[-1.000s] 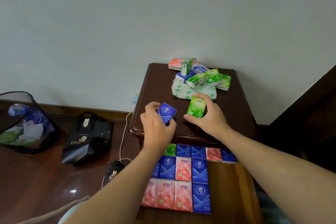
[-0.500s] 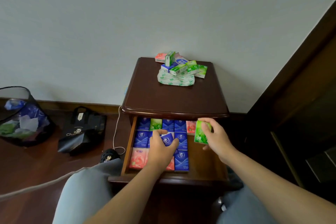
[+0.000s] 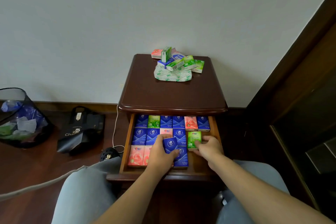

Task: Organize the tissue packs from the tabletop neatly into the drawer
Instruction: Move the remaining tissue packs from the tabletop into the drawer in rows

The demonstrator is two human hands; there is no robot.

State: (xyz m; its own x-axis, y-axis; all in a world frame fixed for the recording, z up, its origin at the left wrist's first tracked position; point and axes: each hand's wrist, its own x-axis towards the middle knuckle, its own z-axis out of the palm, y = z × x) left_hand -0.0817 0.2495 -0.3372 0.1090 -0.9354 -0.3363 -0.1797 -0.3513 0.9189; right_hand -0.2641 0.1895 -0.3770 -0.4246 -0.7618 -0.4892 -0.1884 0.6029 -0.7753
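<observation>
Drawer (image 3: 125, 151) open; back row full, middle and front rows filled from the left. Left hand (image 3: 160, 156) clamped on a blue pack (image 3: 170, 144), held tilted above the packed rows, not yet laid. Right hand (image 3: 209, 146) grips a green pack (image 3: 194, 140), pressing it into the middle row's right side. Remaining: a loose pile of packs (image 3: 177, 63) at the tabletop's (image 3: 172, 94) back; right front of drawer bare

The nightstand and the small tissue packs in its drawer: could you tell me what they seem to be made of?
The nightstand looks like dark wood with a glossy varnish: its top reflects light along the rounded edge. The tissue packs seem wrapped in thin printed plastic film, going by their slight sheen, though coated paper cannot be ruled out.
</observation>
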